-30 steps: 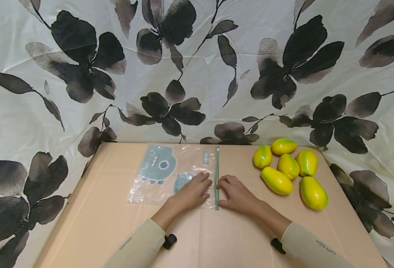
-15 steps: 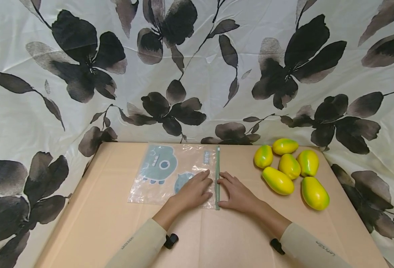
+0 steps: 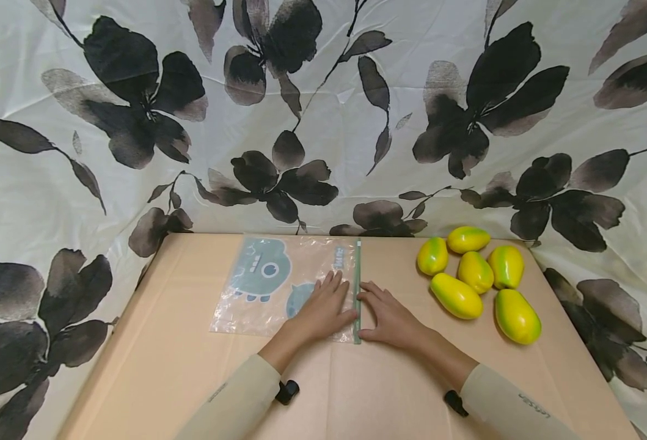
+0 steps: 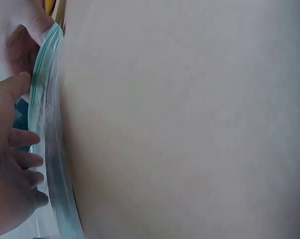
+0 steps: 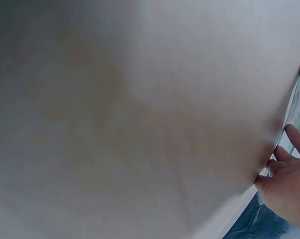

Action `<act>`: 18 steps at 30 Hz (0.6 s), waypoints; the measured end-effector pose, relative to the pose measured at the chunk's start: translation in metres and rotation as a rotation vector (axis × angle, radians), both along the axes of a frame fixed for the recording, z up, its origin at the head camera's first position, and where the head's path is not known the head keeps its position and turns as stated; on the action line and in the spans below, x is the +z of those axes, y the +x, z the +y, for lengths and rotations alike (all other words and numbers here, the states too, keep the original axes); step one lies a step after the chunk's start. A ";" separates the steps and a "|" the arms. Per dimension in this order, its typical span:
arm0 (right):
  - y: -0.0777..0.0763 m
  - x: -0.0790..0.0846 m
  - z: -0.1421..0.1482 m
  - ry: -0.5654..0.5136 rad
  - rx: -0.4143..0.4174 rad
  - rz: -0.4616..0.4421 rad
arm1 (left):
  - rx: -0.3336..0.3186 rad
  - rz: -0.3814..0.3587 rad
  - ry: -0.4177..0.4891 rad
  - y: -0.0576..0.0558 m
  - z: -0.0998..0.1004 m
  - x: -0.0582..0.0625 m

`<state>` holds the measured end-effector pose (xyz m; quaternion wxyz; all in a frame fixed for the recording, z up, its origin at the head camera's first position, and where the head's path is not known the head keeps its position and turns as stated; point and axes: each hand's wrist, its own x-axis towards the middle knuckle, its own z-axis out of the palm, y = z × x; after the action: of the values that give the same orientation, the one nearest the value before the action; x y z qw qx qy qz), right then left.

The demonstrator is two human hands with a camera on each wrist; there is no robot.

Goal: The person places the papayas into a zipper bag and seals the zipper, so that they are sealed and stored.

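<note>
I have the left hand [image 3: 323, 310] resting loosely on a clear, blue-printed plastic bag [image 3: 265, 269] on the tan surface [image 3: 186, 366]; whether the right hand [image 3: 391, 319] pinches its green edge strip [image 3: 358, 263], I can't tell. Likely steadying; next needs a fingertip hold.

The clear bag [image 3: 314, 260] before me bears blue-grey cartoon prints [image 3: 259, 269] and a green strip [image 3: 358, 263] down its three o'clock edge. Past that, the fruits [image 3: 474, 272] are yellow tinged green. My sleeves [image 3: 235, 397] are beige; at twelve o'clock, the white cloth [image 3: 345, 116] has black-and-grey flowers [image 3: 122, 58].
</note>
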<state>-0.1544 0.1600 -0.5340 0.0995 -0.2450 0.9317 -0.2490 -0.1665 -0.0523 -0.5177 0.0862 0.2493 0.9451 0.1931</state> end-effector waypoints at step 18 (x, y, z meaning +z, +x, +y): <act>0.001 -0.001 -0.001 -0.006 -0.002 -0.012 | 0.007 -0.006 -0.011 -0.002 0.006 -0.008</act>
<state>-0.1537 0.1588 -0.5348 0.1040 -0.2431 0.9305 -0.2534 -0.1683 -0.0462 -0.5262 0.0898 0.2450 0.9467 0.1889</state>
